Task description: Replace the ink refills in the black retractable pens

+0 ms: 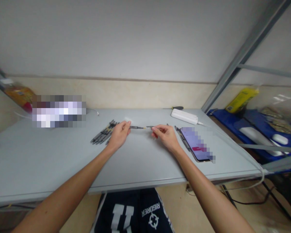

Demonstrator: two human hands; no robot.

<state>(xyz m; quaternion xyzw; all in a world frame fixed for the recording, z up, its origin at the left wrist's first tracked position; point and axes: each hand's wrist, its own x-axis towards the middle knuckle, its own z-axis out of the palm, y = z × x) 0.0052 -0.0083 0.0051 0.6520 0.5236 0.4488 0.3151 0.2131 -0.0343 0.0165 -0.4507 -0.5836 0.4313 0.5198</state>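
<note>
My left hand is closed around one end of a slim dark pen with a pale yellowish band near its tip. It points level toward my right hand, whose thumb and fingers pinch a thin dark pen part close to that tip. Whether the two pieces touch, I cannot tell. Just left of my left hand lies a pile of similar grey-black pens. A few more pens rest to the right of my right hand, along the edge of a phone.
A white power strip with its cable lies at the back right, a screwdriver behind it. Blurred-out items and a bottle stand back left. Beyond a metal post is a blue surface with a yellow packet.
</note>
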